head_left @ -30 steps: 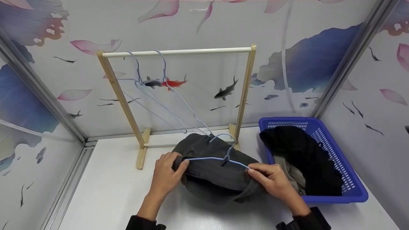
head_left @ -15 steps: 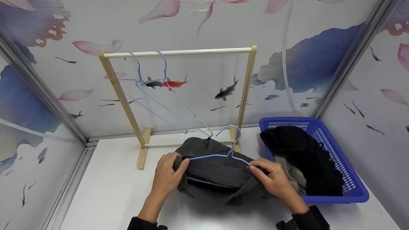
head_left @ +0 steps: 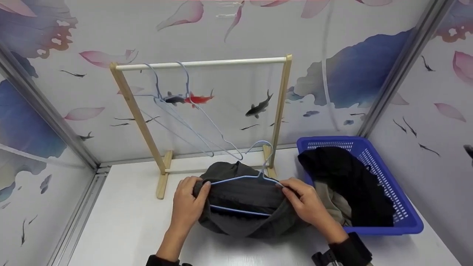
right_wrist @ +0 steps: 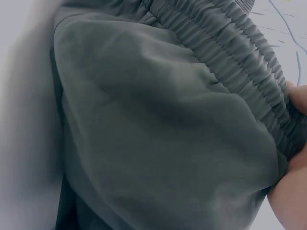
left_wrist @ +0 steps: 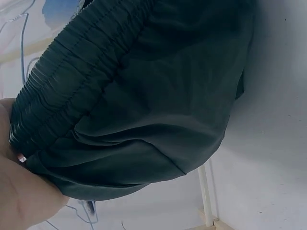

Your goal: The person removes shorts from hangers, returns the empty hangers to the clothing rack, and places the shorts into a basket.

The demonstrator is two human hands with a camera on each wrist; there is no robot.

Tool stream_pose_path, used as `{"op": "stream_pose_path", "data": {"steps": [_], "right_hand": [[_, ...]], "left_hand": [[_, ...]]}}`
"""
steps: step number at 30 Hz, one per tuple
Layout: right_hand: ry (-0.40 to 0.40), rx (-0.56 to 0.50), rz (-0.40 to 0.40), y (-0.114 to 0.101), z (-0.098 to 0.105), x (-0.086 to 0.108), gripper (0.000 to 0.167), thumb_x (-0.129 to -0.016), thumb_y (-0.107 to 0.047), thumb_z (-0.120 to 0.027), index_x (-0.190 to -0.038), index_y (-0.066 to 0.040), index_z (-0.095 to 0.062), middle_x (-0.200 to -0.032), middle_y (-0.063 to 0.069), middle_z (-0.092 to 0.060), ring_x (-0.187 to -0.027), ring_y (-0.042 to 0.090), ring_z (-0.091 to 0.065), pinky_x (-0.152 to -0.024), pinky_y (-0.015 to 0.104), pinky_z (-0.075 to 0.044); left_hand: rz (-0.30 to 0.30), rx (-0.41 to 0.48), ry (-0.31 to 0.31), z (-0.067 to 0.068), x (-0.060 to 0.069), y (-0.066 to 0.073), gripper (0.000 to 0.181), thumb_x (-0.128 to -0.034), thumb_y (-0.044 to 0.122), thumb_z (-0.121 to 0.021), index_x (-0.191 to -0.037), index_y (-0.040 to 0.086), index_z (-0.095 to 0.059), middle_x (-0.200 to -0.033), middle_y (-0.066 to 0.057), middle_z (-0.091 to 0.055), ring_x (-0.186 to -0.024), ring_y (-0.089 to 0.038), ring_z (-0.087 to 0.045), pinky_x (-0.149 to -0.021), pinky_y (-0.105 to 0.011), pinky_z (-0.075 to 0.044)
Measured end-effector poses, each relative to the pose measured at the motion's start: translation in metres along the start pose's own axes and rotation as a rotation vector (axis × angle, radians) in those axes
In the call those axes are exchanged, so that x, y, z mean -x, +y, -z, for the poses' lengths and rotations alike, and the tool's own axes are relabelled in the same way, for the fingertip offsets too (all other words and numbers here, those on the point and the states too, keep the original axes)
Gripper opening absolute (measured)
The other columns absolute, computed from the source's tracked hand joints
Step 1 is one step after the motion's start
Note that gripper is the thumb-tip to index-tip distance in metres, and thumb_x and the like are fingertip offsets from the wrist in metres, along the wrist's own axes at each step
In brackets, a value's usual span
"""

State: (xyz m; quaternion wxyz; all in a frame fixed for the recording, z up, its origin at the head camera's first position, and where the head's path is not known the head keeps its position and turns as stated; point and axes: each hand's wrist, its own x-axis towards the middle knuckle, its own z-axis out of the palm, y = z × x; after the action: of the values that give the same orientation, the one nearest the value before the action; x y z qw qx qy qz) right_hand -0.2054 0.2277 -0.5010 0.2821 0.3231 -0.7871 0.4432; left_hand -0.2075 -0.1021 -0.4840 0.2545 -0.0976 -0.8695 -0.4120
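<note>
Dark grey elastic-waisted pants point(head_left: 255, 229) are bunched above the white table, their waist opening toward me. A light blue wire hanger point(head_left: 236, 178) sits in the opening. Its hook stands up above the cloth, and its lower bar shows inside the waist. At one end of the hanger my left hand point(head_left: 189, 201) pinches the waistband and the wire, thumb on top. My right hand point(head_left: 305, 201) does likewise at the other end. Both wrist views show the gathered waistband point(left_wrist: 72, 72) close up, with only part of each hand; the hanger's ends are hidden.
Behind the pants stands a wooden rack point(head_left: 138, 118) with a white rail point(head_left: 229, 62), where several blue wire hangers point(head_left: 218, 127) hang toward the left. At the right, a blue plastic basket point(head_left: 406, 218) holds black cloth point(head_left: 351, 184) and beige cloth point(head_left: 334, 203).
The near side of the waistband has dropped toward me, so the opening is wider and the hanger's lower bar has come into view. Both hands keep their grip.
</note>
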Motion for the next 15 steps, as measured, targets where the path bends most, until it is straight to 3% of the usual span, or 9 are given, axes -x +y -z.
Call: {"op": "stream_pose_path", "data": {"steps": [8, 15], "right_hand": [[-0.044, -0.014, -0.033, -0.005, -0.007, -0.007, 0.036, -0.087, 0.025, -0.062, -0.104, -0.005, -0.073, -0.099, 0.006, -0.071, -0.09, 0.016, -0.065, -0.083, 0.016, -0.047], [-0.057, -0.014, -0.038, -0.006, -0.017, -0.007, 0.035, -0.086, 0.026, -0.06, -0.103, -0.003, -0.071, -0.1, 0.007, -0.069, -0.092, 0.019, -0.065, -0.085, 0.017, -0.047]], "left_hand": [[-0.013, 0.004, 0.055, 0.009, -0.003, 0.002, 0.019, -0.0977, 0.025, -0.071, -0.098, 0.005, -0.071, -0.097, -0.006, -0.069, -0.096, -0.024, -0.061, -0.088, -0.047, -0.049], [-0.083, -0.002, 0.086, 0.003, -0.001, 0.007, 0.015, -0.096, 0.021, -0.074, -0.098, 0.006, -0.071, -0.095, -0.004, -0.067, -0.091, -0.023, -0.06, -0.083, -0.045, -0.049]]}}
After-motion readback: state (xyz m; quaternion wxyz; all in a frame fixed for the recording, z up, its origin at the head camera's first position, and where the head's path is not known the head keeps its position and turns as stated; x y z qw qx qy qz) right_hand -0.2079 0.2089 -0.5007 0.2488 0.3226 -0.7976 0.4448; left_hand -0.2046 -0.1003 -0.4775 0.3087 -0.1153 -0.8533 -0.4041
